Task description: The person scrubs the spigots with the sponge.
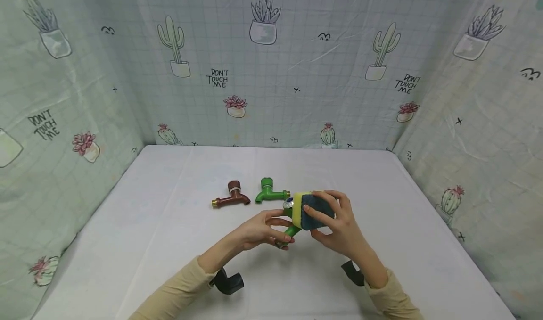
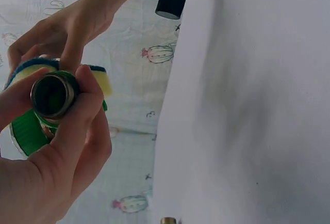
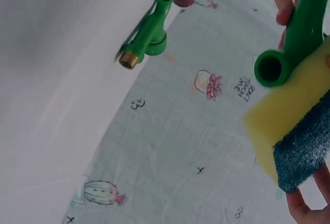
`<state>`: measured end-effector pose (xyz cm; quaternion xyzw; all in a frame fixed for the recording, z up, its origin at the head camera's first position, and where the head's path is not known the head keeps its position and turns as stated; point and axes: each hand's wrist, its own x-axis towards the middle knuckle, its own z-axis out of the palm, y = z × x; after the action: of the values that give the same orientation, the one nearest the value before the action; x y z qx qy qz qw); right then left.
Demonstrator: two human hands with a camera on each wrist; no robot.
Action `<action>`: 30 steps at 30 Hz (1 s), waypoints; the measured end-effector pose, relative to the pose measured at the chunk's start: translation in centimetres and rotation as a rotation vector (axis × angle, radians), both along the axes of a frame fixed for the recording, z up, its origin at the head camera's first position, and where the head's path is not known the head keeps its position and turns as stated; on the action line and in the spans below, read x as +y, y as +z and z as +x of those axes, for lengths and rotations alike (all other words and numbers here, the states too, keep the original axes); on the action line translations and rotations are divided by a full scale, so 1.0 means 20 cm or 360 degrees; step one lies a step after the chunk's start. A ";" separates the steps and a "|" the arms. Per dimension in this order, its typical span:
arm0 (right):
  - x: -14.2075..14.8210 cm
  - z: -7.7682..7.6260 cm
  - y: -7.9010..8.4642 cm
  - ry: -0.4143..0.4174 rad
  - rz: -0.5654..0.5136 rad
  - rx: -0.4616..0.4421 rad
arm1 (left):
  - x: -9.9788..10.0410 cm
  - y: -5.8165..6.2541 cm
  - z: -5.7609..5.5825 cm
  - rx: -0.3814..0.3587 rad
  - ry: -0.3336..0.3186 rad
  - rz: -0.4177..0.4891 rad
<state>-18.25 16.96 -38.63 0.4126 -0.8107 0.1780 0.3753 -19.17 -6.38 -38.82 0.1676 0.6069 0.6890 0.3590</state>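
Observation:
My left hand [image 1: 264, 229] grips a green plastic faucet [image 1: 292, 231] above the table. In the left wrist view the thumb and fingers curl round the threaded end of the faucet [image 2: 53, 96], whose round opening faces that camera. My right hand [image 1: 341, 223] holds a sponge [image 1: 316, 211] with a yellow foam side and a dark blue scouring side. The foam lies against the faucet's body in the head view. From the right wrist, the green spout opening [image 3: 270, 69] shows beside the yellow foam [image 3: 289, 108], with fingertips of both hands at the right edge.
Behind the hands, a brown faucet [image 1: 231, 195] and a second green faucet [image 1: 271, 191] lie on the white table [image 1: 191, 244], both with brass-coloured threaded ends. A cloth printed with cacti [image 1: 271, 98] hangs round the back and sides. Black wrist mounts [image 1: 229, 282] are on both forearms.

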 end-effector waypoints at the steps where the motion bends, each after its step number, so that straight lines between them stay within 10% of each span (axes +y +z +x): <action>1: 0.01 0.00 0.00 0.0008 -0.0001 -0.0026 | -0.01 0.00 0.00 0.0005 -0.0018 -0.0005; 15: 0.02 0.01 -0.01 0.0149 -0.0128 -0.0093 | -0.04 0.02 -0.01 0.0037 -0.0129 -0.0082; 25: 0.03 0.02 0.02 0.0177 -0.0135 -0.0164 | -0.08 0.00 -0.05 0.0313 -0.0049 -0.0145; 30: 0.05 0.02 0.01 0.0164 -0.0239 -0.0190 | -0.08 0.00 -0.06 0.0293 0.0173 0.0025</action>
<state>-17.81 17.87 -38.51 0.4131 -0.7937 0.2816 0.3465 -20.33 -8.03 -38.80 0.1997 0.6402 0.6938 0.2625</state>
